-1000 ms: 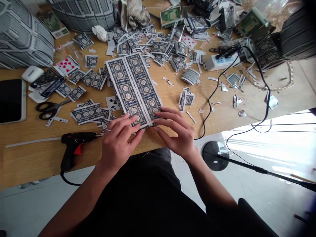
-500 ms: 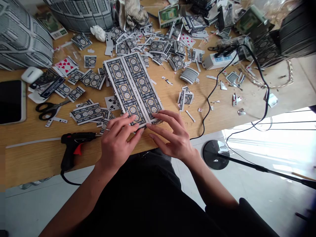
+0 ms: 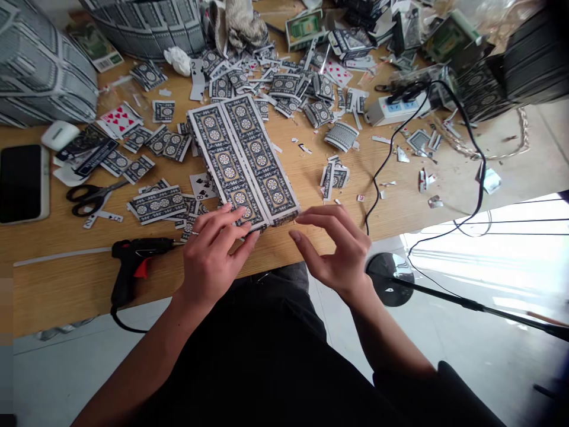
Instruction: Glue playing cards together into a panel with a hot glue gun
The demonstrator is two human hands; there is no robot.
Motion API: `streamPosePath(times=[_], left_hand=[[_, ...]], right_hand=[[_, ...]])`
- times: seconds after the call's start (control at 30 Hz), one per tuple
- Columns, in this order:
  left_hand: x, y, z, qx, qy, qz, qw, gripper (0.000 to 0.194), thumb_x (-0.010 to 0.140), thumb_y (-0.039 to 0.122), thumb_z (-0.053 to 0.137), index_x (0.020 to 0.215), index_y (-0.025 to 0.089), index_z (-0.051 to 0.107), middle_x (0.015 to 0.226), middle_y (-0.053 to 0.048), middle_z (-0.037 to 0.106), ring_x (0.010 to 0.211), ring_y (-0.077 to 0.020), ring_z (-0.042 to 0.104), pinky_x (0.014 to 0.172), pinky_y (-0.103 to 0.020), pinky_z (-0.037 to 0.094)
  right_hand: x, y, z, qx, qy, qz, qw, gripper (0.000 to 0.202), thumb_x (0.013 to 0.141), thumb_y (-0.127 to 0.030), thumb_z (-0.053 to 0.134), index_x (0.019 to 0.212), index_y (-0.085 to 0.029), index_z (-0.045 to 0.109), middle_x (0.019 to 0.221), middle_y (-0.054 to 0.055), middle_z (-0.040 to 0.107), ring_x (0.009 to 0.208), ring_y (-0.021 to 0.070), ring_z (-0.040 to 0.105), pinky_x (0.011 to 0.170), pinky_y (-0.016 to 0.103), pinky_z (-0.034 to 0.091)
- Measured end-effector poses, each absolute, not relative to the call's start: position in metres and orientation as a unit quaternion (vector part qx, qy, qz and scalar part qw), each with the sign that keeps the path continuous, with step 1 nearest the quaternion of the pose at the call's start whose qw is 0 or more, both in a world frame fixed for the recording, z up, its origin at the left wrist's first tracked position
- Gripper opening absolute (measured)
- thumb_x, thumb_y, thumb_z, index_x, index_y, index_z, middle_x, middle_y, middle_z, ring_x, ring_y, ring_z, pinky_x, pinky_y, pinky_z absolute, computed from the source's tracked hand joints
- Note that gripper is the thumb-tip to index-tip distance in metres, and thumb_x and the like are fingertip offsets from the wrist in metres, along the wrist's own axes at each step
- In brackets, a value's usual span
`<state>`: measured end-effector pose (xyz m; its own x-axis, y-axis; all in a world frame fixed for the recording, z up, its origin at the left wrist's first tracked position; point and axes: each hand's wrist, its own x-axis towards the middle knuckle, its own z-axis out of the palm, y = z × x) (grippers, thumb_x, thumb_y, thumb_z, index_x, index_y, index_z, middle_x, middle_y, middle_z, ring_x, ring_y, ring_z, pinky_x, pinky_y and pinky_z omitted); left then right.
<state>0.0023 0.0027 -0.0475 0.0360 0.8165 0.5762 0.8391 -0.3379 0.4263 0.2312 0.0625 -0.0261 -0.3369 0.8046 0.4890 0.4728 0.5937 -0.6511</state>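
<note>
A flat block covered with patterned playing cards (image 3: 244, 160) lies tilted on the wooden table, its cards in two long columns with a white-edged seam between. My left hand (image 3: 213, 252) rests on its near left corner, fingers spread over the lowest card and thumb by the near edge. Just off the near right corner is my right hand (image 3: 335, 246), its fingers apart and holding nothing. Left of my left hand lies a black glue gun (image 3: 128, 261) with a red trigger. Scissors (image 3: 91, 196) with black handles sit among cut cards (image 3: 157, 203).
Cut cards and scraps (image 3: 284, 86) are heaped behind the block. A white power strip (image 3: 395, 110) with black cables (image 3: 377, 172) stands at the right. Large card-covered forms (image 3: 44, 65) fill the back left. A phone (image 3: 24, 184) lies at the left edge.
My right hand has lifted off the block's near right corner and moved to the right, uncovering that corner. My left hand has stayed on the block.
</note>
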Motion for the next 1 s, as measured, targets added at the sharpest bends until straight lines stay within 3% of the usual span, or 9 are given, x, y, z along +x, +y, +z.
streamPosePath(times=[0.13,0.2,0.3,0.37,0.5,0.6,0.7,0.83,1.0], left_hand=[[0.003,0.003,-0.047,-0.722,-0.572,-0.39,0.014,0.021,0.092,0.016,0.085,0.106,0.022,0.071,0.121,-0.008,0.083,0.122,-0.028,0.078,0.105,-0.044,0.062],[0.003,0.003,-0.047,-0.722,-0.573,-0.389,0.013,0.02,0.093,0.017,0.084,0.106,0.023,0.071,0.121,-0.008,0.083,0.123,-0.0277,0.078,0.106,-0.045,0.061],[0.003,0.003,-0.047,-0.722,-0.573,-0.389,0.012,0.019,0.093,0.017,0.084,0.106,0.023,0.071,0.12,-0.008,0.083,0.122,-0.0272,0.078,0.106,-0.044,0.061],[0.003,0.002,-0.047,-0.72,-0.572,-0.392,0.011,0.018,0.094,0.018,0.084,0.106,0.023,0.072,0.12,-0.008,0.083,0.123,-0.0272,0.077,0.106,-0.044,0.061],[0.003,0.001,-0.048,-0.715,-0.577,-0.395,0.001,0.017,0.095,0.018,0.083,0.107,0.024,0.072,0.123,-0.007,0.083,0.125,-0.0275,0.077,0.107,-0.044,0.06],[0.003,0.001,-0.049,-0.715,-0.576,-0.396,0.003,0.018,0.094,0.018,0.083,0.107,0.025,0.072,0.124,-0.006,0.083,0.125,-0.0276,0.077,0.107,-0.044,0.06],[0.002,0.002,-0.049,-0.719,-0.573,-0.393,0.008,0.018,0.093,0.018,0.084,0.106,0.024,0.072,0.122,-0.007,0.083,0.124,-0.0274,0.077,0.107,-0.044,0.06],[0.002,0.002,-0.048,-0.721,-0.572,-0.39,0.012,0.017,0.093,0.017,0.083,0.106,0.022,0.072,0.121,-0.008,0.083,0.123,-0.0276,0.077,0.107,-0.044,0.06],[0.002,0.002,-0.05,-0.717,-0.574,-0.396,0.008,0.016,0.094,0.019,0.083,0.106,0.024,0.072,0.123,-0.007,0.083,0.124,-0.0279,0.077,0.107,-0.044,0.06]], right_hand=[[0.242,0.054,0.0,-0.449,-0.775,0.397,0.2,0.044,0.099,-0.053,0.078,0.071,-0.021,0.066,0.064,-0.001,0.065,0.061,0.0141,0.059,0.06,0.031,0.046],[0.245,0.053,0.011,-0.349,-0.747,0.55,0.136,0.046,0.1,-0.06,0.075,0.078,-0.021,0.071,0.074,0.0,0.073,0.063,0.0134,0.062,0.06,0.028,0.049],[0.244,0.056,0.016,-0.228,-0.711,0.64,0.182,0.043,0.1,-0.062,0.073,0.087,-0.021,0.074,0.103,0.008,0.084,0.082,0.0191,0.076,0.071,0.03,0.061],[0.24,0.056,0.014,-0.242,-0.722,0.595,0.259,0.034,0.102,-0.054,0.074,0.092,-0.022,0.074,0.124,0.011,0.083,0.092,0.0221,0.08,0.074,0.033,0.064],[0.235,0.051,0.006,-0.397,-0.781,0.354,0.327,0.023,0.102,-0.046,0.076,0.103,-0.023,0.072,0.161,0.015,0.064,0.078,0.0183,0.079,0.07,0.035,0.065],[0.239,0.046,0.009,-0.511,-0.793,0.244,0.224,0.038,0.101,-0.06,0.073,0.104,-0.022,0.069,0.129,0.015,0.082,0.064,0.0185,0.076,0.06,0.034,0.059],[0.247,0.044,0.02,-0.479,-0.8,0.339,0.129,0.042,0.102,-0.064,0.07,0.097,-0.023,0.068,0.083,0.004,0.083,0.061,0.0194,0.075,0.058,0.031,0.055],[0.249,0.045,0.026,-0.318,-0.766,0.526,0.189,0.033,0.101,-0.054,0.077,0.093,-0.024,0.067,0.111,0.009,0.086,0.075,0.0188,0.079,0.066,0.03,0.063],[0.24,0.044,0.016,-0.444,-0.779,0.337,0.287,0.028,0.102,-0.05,0.075,0.103,-0.025,0.062,0.131,0.013,0.08,0.079,0.0199,0.08,0.066,0.034,0.063]])
